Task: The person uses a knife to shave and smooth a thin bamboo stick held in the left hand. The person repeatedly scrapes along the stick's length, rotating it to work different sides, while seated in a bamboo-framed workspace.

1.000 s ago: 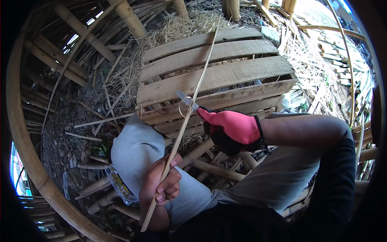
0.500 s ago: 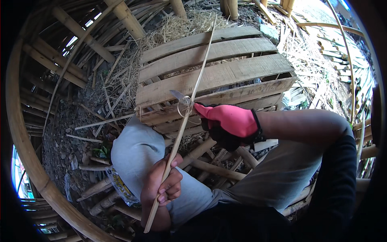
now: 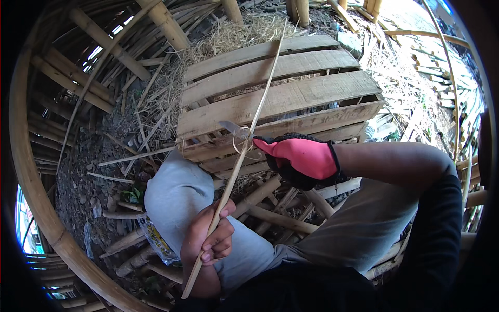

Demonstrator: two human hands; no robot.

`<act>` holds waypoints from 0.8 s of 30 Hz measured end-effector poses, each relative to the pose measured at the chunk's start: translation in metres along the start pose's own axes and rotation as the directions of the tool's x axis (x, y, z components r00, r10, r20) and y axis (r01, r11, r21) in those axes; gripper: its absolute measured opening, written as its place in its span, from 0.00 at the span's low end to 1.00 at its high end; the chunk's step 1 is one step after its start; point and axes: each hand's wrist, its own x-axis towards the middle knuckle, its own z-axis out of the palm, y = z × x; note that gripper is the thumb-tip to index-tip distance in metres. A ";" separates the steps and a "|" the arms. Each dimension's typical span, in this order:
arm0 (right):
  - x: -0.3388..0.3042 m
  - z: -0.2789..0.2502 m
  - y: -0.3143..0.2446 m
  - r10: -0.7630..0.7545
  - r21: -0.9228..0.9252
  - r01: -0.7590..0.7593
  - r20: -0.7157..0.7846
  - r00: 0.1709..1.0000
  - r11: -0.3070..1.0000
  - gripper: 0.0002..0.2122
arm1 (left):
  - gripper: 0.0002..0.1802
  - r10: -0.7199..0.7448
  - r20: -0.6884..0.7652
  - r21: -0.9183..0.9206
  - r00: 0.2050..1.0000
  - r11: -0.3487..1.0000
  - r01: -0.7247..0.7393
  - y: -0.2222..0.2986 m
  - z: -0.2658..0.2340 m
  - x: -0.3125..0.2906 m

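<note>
A long, thin bamboo strip (image 3: 265, 92) runs slantwise from my lap up over a slatted wooden crate (image 3: 223, 115). My bare left hand (image 3: 212, 236) is closed around its lower part, near my left thigh. In a pink and black glove, my right hand (image 3: 299, 158) is closed on a knife (image 3: 228, 126); the handle is hidden in the glove. The blade crosses the strip just in front of the crate's near edge and sticks out on its left side. Thin curled shavings (image 3: 240, 145) hang at the blade.
Bamboo poles (image 3: 254, 197) lie under and between my legs. Dry straw and shavings (image 3: 223, 39) cover ground behind the crate. A plastic packet (image 3: 156, 242) lies beside my left leg. A curved bamboo pole (image 3: 57, 234) passes at far left; cut bamboo is piled at far right.
My gloved right hand has turned slightly and shows more of its black side. The shaving curl at the blade looks a little different. My left hand keeps its hold.
</note>
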 end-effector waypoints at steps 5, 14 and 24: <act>-0.001 -0.003 -0.002 0.076 0.131 -0.068 -0.059 0.995 0.989 0.25 | 0.11 0.002 0.024 -0.117 1.000 0.993 0.001 -0.004 -0.004 0.005; 0.012 -0.015 0.004 0.049 0.292 -0.047 0.002 0.999 0.955 0.23 | 0.11 0.026 0.058 -0.192 0.998 0.981 -0.015 -0.006 -0.006 0.004; 0.001 0.002 0.013 0.079 0.329 -0.078 0.012 0.997 0.941 0.21 | 0.13 -0.010 0.005 -0.036 1.000 0.999 0.010 0.000 -0.004 0.007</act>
